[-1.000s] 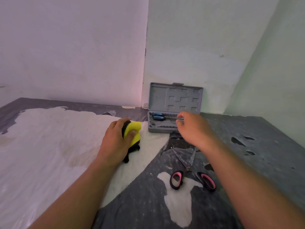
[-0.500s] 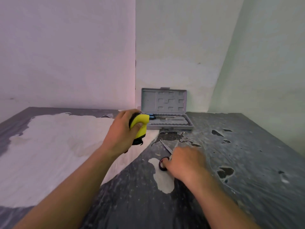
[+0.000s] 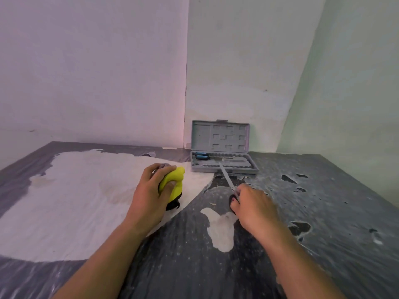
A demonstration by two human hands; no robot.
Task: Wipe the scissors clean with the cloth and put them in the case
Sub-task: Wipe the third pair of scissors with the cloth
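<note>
My right hand [image 3: 253,209] grips the scissors [image 3: 226,176] by their pink-and-black handles, which it mostly hides. The closed metal blades point up and away toward the grey case [image 3: 224,167]. The case lies open against the wall corner, its lid [image 3: 220,135] upright, with a blue-handled tool [image 3: 201,156] in its tray. My left hand [image 3: 152,192] is closed on a yellow and black cloth [image 3: 173,183] resting on the table, left of the scissors.
The table top [image 3: 323,212] is dark grey with a large worn white patch [image 3: 75,201] on the left and a smaller one [image 3: 220,227] under my right wrist. Walls close in behind and at the right.
My right hand left the case, came down onto the scissors and now holds their handles with the blades closed and lifted toward the case. My left hand stays on the cloth.
</note>
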